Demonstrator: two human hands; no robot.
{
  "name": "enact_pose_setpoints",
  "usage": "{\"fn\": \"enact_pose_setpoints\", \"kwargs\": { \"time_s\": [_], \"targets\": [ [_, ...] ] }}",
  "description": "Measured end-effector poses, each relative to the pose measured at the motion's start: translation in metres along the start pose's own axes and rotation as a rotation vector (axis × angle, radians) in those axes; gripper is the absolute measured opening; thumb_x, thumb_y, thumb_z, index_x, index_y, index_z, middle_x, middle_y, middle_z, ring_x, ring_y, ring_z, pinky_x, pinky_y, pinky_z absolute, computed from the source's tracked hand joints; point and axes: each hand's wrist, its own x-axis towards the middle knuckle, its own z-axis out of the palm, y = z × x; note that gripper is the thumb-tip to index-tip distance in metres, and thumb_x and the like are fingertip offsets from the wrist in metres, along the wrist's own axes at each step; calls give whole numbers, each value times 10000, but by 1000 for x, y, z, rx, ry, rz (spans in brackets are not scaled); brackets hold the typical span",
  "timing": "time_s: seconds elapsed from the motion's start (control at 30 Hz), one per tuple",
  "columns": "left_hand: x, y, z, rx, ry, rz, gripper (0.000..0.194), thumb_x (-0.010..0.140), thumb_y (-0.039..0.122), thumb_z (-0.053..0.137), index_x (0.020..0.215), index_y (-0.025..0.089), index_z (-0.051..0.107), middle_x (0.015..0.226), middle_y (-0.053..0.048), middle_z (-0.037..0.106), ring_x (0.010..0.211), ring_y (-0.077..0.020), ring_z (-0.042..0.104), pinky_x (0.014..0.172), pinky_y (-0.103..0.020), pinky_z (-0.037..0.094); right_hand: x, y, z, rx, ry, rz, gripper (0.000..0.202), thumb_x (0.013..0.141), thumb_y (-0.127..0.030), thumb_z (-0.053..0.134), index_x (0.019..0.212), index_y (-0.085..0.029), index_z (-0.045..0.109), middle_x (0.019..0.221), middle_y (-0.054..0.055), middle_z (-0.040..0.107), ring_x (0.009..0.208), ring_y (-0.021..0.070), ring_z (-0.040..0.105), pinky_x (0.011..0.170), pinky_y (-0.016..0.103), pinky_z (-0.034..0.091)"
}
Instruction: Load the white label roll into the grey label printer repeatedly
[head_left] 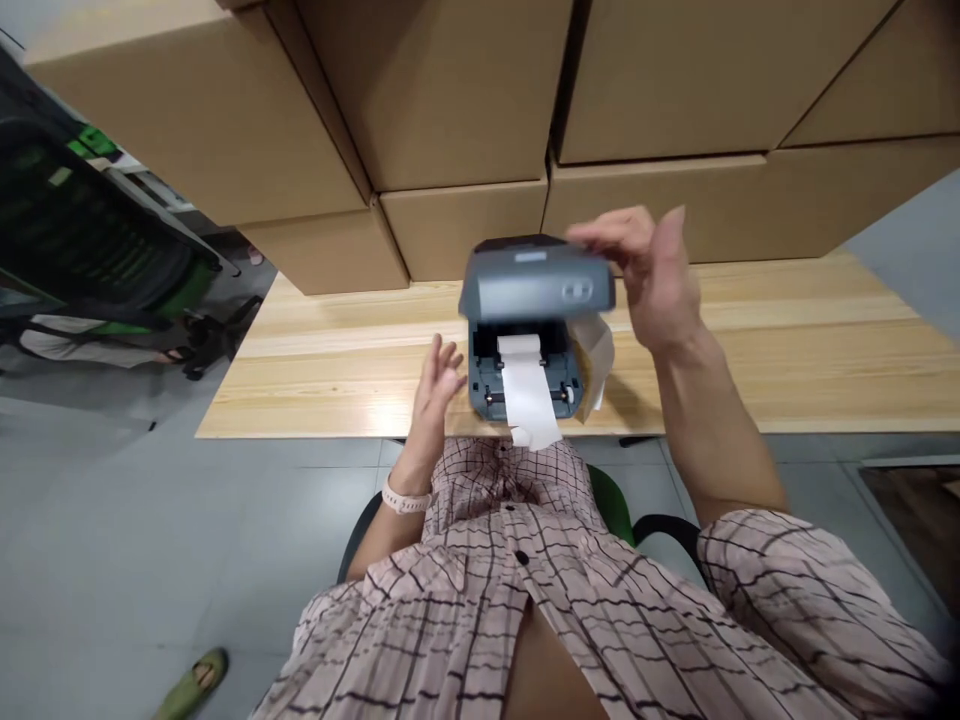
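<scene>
A dark grey label printer (480, 388) stands at the table's front edge with its lid (536, 285) raised partway and slightly blurred. From a small white roll inside, a strip of label paper (529, 400) runs forward over the front, its torn end hanging past the edge. Another length of white paper (598, 350) curls down at the printer's right side. My right hand (660, 275) is at the lid's right corner, fingers on or just behind it and thumb apart. Beside the printer's left side, my left hand (436, 385) holds nothing, its fingers spread.
Large cardboard boxes (465, 100) are stacked along the back of the wooden table (322, 370). To the left are a dark mesh chair (82, 220) and part of another person's leg (97, 345). A green shoe (193, 685) is on the floor at lower left.
</scene>
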Motion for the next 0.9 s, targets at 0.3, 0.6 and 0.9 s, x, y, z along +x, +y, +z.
{"fn": "enact_pose_setpoints", "kwargs": {
  "time_s": [0.3, 0.6, 0.9],
  "targets": [
    [-3, 24, 37, 414, 30, 376, 674, 1088, 559, 504, 1721, 410, 328, 1841, -19, 295, 1740, -311, 164, 1425, -573, 112, -90, -18, 28, -178, -263, 14, 542, 1176, -500, 269, 1469, -328, 692, 1713, 12, 524, 1661, 276, 378, 1364, 639, 301],
    [-6, 7, 52, 486, 92, 411, 630, 1127, 479, 398, 1740, 393, 280, 1836, -39, 309, 1727, -325, 215, 1408, -621, 2, -117, -18, 48, -210, -58, 109, 589, 1162, -431, 210, 1538, -297, 644, 1807, -8, 354, 1700, 297, 277, 1379, 653, 286],
    [-58, -42, 40, 751, 4, 647, 593, 910, 496, 758, 1487, 418, 645, 1655, -53, 559, 1725, -405, 129, 1370, -744, 72, -117, -20, 46, -199, -37, 94, 549, 1162, -412, 235, 1559, -340, 607, 1734, -12, 489, 1679, 261, 339, 1375, 617, 326]
  ]
}}
